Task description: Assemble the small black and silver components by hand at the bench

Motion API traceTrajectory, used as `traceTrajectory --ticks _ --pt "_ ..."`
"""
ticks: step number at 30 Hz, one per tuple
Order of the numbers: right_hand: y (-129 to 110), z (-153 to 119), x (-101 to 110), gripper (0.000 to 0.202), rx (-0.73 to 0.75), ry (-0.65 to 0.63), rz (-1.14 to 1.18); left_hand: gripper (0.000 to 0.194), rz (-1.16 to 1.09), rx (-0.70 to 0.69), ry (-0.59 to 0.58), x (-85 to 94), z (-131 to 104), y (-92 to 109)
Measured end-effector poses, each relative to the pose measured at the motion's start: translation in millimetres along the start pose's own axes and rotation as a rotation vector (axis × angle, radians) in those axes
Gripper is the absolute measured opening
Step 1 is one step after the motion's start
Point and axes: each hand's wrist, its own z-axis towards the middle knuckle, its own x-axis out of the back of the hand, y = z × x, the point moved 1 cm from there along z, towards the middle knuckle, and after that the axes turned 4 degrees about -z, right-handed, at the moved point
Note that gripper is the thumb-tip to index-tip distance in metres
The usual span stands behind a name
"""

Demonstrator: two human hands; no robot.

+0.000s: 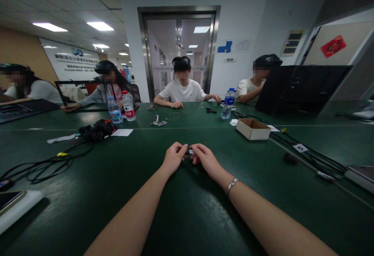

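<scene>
Between my two hands, just above the green table, is a small object with a dark part and a shiny silver part (191, 152); its exact kind is too small to make out. The fingers of my left hand (175, 156) pinch its dark end. At the silver end, the thumb and fingers of my right hand (203, 156) are closed on it. Part of the object is hidden behind my fingertips. A silver bracelet (232, 186) circles my right wrist.
An open cardboard box (253, 129) stands ahead to the right, near a water bottle (228, 105). Two more bottles (128, 108) stand ahead left, beyond black gear (97, 130) and cables (52, 166). A phone (11, 201) lies near left. Several people sit across the table (140, 162).
</scene>
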Motion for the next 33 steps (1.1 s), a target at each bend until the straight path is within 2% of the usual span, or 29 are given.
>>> traceTrajectory --ticks 12,17,22,28,33 --pt "5.5 0.4 0.8 0.027 0.081 -0.007 0.004 0.035 0.006 -0.008 0.012 -1.1 0.6 0.7" --pt "0.8 -1.5 0.7 0.033 0.048 0.003 0.006 0.035 0.015 -0.009 0.009 -0.6 1.6 -3.6" --pt "-0.9 -0.5 -0.4 0.03 0.018 -0.012 -0.043 0.037 0.016 -0.026 -0.014 -1.2 1.5 -5.9" --pt "2.7 1.3 0.4 0.024 0.038 -0.002 -0.057 0.038 0.011 -0.005 -0.027 -0.5 -2.1 1.9" --pt "3.9 0.8 0.0 0.025 0.068 -0.013 -0.041 0.038 0.034 -0.009 -0.033 0.5 -0.7 -0.4"
